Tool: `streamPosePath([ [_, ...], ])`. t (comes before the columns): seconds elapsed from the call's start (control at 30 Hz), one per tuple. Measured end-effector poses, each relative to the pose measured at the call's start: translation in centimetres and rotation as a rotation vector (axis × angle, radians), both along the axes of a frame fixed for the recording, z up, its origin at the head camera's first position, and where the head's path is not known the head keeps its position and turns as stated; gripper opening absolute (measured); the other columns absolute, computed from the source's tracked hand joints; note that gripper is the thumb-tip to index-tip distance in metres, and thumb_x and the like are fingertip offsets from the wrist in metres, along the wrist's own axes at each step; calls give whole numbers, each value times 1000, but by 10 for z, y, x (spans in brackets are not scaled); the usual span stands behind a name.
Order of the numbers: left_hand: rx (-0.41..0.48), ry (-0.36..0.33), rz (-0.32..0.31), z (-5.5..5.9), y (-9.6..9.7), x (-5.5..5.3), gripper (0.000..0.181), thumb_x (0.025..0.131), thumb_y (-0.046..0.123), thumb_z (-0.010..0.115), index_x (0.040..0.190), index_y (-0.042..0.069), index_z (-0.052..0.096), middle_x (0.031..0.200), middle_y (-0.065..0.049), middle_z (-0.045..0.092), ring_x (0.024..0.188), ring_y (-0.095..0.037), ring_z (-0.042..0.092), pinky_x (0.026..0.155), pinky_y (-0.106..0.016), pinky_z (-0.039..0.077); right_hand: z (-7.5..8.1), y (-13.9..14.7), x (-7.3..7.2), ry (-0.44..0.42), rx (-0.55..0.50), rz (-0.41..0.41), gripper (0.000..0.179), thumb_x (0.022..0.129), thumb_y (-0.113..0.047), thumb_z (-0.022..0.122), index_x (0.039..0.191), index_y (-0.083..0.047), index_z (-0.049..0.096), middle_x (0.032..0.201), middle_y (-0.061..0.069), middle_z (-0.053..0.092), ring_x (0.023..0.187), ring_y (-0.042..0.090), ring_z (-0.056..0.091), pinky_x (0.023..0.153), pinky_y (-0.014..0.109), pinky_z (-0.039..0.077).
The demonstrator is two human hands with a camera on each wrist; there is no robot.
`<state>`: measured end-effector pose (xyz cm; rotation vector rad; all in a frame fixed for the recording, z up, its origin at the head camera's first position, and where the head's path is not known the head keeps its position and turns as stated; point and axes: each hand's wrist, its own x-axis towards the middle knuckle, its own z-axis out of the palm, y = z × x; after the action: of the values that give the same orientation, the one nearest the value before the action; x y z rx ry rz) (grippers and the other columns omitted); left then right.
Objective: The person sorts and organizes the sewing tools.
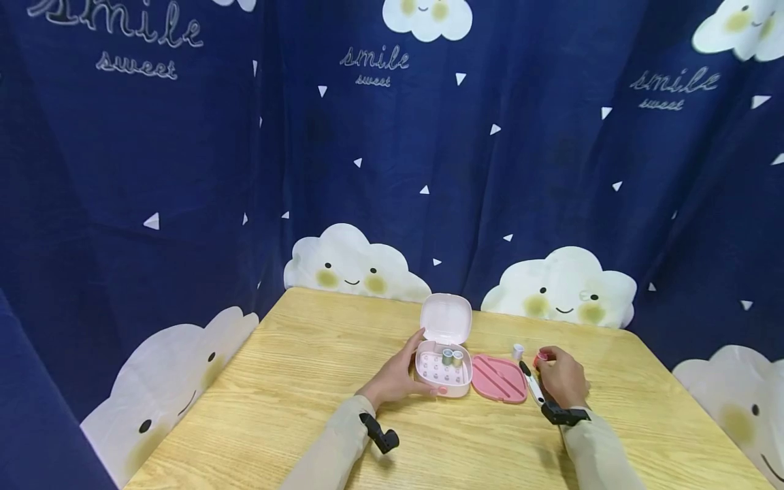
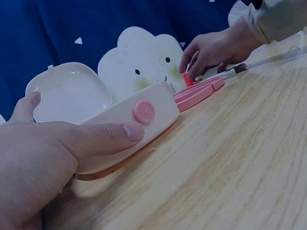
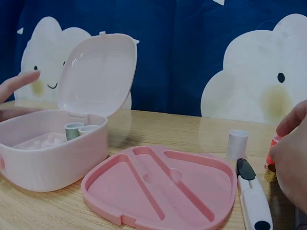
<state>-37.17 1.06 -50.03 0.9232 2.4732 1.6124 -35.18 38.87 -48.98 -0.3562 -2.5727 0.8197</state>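
Two thread spools (image 1: 457,361) stand in the sewing box (image 1: 456,392), lower centre of head view; my left hand (image 1: 398,376) grips it, probably for steadiness; my right hand (image 1: 563,378) pinches a red spool (image 3: 272,151), lower right.

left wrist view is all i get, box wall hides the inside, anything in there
Observer: Yes, the box holds a green spool and a cream spool, side by side.
Operator: any pegs free in there
Observer: Yes, the head view shows bare pegs in front of the spools.
Operator: and the tray, i only get its edge
Observer: From the right wrist view, the tray has a long narrow slot across its face, with a wider recess on each side.
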Motion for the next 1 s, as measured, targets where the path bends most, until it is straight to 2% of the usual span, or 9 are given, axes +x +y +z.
streamPosePath([
  [0.2, -5, 1, 10, 0, 0, -1, 128, 72, 29, 98, 168, 30, 14, 164, -9, 36, 149, -28, 35, 121, -50, 25, 5, -1, 2, 31, 0, -31, 32, 99, -22, 64, 126, -6, 68, 124, 19, 67, 107, 46, 61, 70, 55, 38],
  [0.47, 2, 9, 2, -1, 1, -2, 126, 72, 30, 98, 167, 31, 15, 165, -9, 35, 149, -29, 33, 121, -51, 25, 8, 1, 6, 33, -6, -7, 33, 99, -22, 64, 127, -6, 68, 126, 20, 67, 110, 48, 59, 71, 57, 39],
  [0.77, -4, 5, 2, -4, 0, -4, 128, 71, 32, 99, 167, 31, 14, 164, -7, 36, 149, -27, 35, 121, -50, 26, 12, 3, 5, 38, -33, 1, 35, 100, -25, 66, 129, -4, 66, 124, 21, 65, 108, 43, 59, 71, 51, 40],
  [0.87, -4, 3, 3, -4, 0, -3, 128, 71, 32, 99, 167, 31, 15, 164, -6, 37, 149, -26, 35, 121, -49, 25, 17, -2, 4, 52, -60, 18, 35, 100, -24, 67, 130, -5, 66, 124, 18, 65, 110, 40, 57, 77, 51, 42],
  [1.0, -2, 11, 1, -3, 1, -3, 127, 71, 31, 98, 167, 31, 15, 164, -6, 36, 149, -27, 34, 121, -51, 25, 24, -9, 4, 100, -64, 84, 34, 100, -22, 67, 128, -3, 67, 123, 19, 66, 115, 41, 55, 88, 56, 44],
])
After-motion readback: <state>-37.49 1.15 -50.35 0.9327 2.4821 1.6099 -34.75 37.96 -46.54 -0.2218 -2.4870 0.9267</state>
